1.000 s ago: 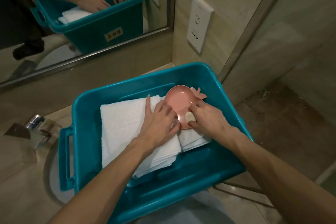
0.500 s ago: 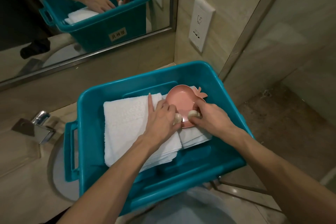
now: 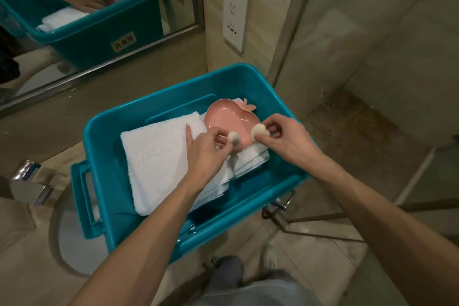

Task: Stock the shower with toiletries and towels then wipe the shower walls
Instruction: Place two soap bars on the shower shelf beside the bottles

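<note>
plastic, teal and glossy, makes up the rectangular bin [image 3: 104,131], which sits over the pale round sink basin [image 3: 72,243], a moulded handle on its left end. inside lie folded white towels [image 3: 154,156], nubbly terry cloth in a flat stack, with a thinner stack beside them on the right. a smooth pink dish [image 3: 231,117], shaped like a fruit with a small leafy top, rests on that right stack toward the far wall of the bin.

the left hand [image 3: 206,151] pinches a small round white lump [image 3: 234,137] between thumb and fingers, one finger lying straight along the towel. the right hand [image 3: 285,136] pinches a second white lump [image 3: 259,129] the same way (matte and chalky-looking, what they are made of i cannot tell). both lumps are over the dish's near rim, close together but apart.

a strip of bare bin floor shows along the near side of the towels. the bin's far right corner stands near the tiled wall below a white outlet plate [image 3: 236,15]. a chrome faucet [image 3: 27,186] is left of the bin, a mirror [image 3: 74,7] behind it, and a glass shower panel [image 3: 372,57] to the right.
</note>
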`<control>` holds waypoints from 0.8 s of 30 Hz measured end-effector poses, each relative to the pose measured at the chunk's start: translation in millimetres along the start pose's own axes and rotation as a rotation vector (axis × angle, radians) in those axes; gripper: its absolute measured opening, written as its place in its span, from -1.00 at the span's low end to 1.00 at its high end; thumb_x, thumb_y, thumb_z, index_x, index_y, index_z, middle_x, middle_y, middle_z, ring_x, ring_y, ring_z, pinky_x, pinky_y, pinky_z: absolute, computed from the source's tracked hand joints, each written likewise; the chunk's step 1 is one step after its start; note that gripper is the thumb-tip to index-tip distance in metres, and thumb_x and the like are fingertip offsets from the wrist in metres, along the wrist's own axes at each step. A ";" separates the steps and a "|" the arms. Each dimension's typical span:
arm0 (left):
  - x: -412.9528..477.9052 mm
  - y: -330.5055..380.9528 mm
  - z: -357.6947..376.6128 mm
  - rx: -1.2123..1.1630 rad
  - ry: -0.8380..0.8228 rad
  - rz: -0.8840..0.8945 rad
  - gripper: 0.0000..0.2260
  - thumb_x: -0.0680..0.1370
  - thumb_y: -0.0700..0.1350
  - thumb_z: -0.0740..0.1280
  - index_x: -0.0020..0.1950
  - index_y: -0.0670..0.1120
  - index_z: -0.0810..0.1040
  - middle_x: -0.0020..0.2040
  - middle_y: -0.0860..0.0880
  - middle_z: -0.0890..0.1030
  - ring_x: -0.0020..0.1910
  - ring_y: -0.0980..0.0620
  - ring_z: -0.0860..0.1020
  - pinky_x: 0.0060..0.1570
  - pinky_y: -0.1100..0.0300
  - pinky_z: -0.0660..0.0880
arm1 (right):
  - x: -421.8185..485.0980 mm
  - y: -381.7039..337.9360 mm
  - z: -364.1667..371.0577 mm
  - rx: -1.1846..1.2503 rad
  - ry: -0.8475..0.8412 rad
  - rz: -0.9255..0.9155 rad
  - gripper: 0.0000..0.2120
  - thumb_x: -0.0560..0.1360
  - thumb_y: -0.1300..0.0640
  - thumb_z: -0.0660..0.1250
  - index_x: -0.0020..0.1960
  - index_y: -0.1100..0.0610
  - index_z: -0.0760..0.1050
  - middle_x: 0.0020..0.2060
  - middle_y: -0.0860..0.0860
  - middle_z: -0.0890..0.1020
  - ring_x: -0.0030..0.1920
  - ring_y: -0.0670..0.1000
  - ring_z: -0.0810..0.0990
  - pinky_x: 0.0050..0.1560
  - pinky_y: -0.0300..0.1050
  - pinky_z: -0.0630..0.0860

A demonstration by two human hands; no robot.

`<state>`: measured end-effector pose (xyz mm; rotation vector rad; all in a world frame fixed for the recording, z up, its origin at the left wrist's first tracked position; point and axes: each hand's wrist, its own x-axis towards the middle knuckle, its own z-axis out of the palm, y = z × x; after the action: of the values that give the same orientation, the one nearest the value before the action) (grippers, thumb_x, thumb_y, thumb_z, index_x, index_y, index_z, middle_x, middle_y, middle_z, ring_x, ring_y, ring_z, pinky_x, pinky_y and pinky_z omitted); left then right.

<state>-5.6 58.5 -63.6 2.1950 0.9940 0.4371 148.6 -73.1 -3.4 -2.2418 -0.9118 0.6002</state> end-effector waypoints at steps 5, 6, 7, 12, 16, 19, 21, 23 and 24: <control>-21.3 41.1 -17.1 -0.556 -0.039 -0.142 -0.88 0.52 -0.06 0.45 0.05 0.03 0.64 -0.18 0.11 0.71 -0.14 0.22 0.67 0.21 -0.08 0.57 | -28.2 1.6 -21.8 0.191 0.049 0.073 -0.82 0.39 0.01 0.55 -0.10 0.01 0.59 -0.24 -0.05 0.69 -0.32 -0.17 0.57 -0.12 -0.14 0.54; -28.5 54.1 -18.8 -0.602 -0.039 -0.143 -0.87 0.52 -0.09 0.46 0.07 -0.01 0.65 -0.16 0.07 0.71 -0.12 0.19 0.67 0.10 0.03 0.62 | -35.6 3.1 -28.0 0.230 0.055 0.077 -0.83 0.40 0.03 0.55 -0.08 0.02 0.60 -0.25 -0.04 0.69 -0.31 -0.16 0.57 -0.15 -0.17 0.53; -35.8 66.4 -19.4 -0.659 -0.049 -0.147 -0.86 0.52 -0.12 0.47 0.08 -0.03 0.66 -0.13 0.03 0.71 -0.09 0.15 0.68 0.05 0.10 0.63 | -44.7 4.4 -35.1 0.294 0.058 0.080 -0.83 0.43 0.05 0.54 -0.05 0.05 0.61 -0.24 -0.02 0.69 -0.29 -0.14 0.59 -0.16 -0.17 0.55; -79.7 127.8 -7.4 -0.958 -0.229 -0.217 -0.84 0.56 -0.19 0.43 0.13 -0.11 0.63 -0.04 -0.08 0.73 -0.07 -0.07 0.70 0.06 0.03 0.65 | -108.8 14.0 -75.3 0.789 0.062 0.143 -0.88 0.54 0.19 0.43 0.02 0.23 0.58 -0.14 0.14 0.73 -0.15 0.06 0.72 -0.11 -0.11 0.69; -131.9 174.2 14.8 -1.075 -0.339 -0.192 -0.90 0.59 -0.23 0.37 0.09 -0.13 0.61 -0.10 -0.11 0.71 -0.24 0.00 0.65 -0.05 0.03 0.67 | -180.5 37.3 -110.4 1.052 0.118 0.170 -0.85 0.55 0.23 0.40 0.07 0.29 0.61 -0.03 0.21 0.73 -0.02 0.11 0.73 -0.05 -0.09 0.68; -178.0 200.8 40.7 -1.013 -0.412 -0.152 -0.88 0.59 -0.21 0.38 0.12 -0.14 0.60 -0.06 -0.14 0.70 -0.20 0.02 0.67 -0.04 -0.01 0.66 | -235.4 65.5 -128.7 1.129 0.159 0.195 -0.81 0.55 0.27 0.38 0.11 0.35 0.58 0.02 0.26 0.70 -0.01 0.15 0.72 0.06 -0.01 0.67; -209.9 219.3 58.8 -0.993 -0.449 -0.134 -0.84 0.59 -0.19 0.38 0.17 -0.17 0.58 -0.03 -0.15 0.70 -0.18 0.04 0.67 -0.08 0.01 0.65 | -271.0 84.5 -140.3 1.137 0.195 0.190 -0.79 0.55 0.27 0.38 0.13 0.37 0.56 0.02 0.27 0.70 0.03 0.16 0.72 0.07 -0.01 0.67; -240.0 238.8 72.9 -0.982 -0.488 -0.117 -0.78 0.58 -0.15 0.40 0.19 -0.19 0.57 0.01 -0.18 0.69 -0.14 -0.01 0.68 -0.07 0.00 0.66 | -305.0 99.6 -153.1 1.126 0.229 0.190 -0.79 0.55 0.27 0.40 0.12 0.38 0.57 -0.01 0.25 0.71 0.03 0.15 0.72 0.05 -0.03 0.67; -253.5 248.0 79.0 -0.973 -0.510 -0.102 -0.76 0.57 -0.12 0.42 0.20 -0.19 0.57 0.02 -0.18 0.70 -0.11 -0.04 0.68 -0.05 -0.01 0.66 | -320.4 106.7 -159.3 1.118 0.242 0.192 -0.80 0.54 0.26 0.41 0.11 0.37 0.58 -0.01 0.23 0.72 0.02 0.14 0.73 0.03 -0.04 0.67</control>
<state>3.2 -287.3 47.8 1.2612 0.4459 0.2138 83.3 -429.7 86.1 -1.3233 -0.1227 0.6705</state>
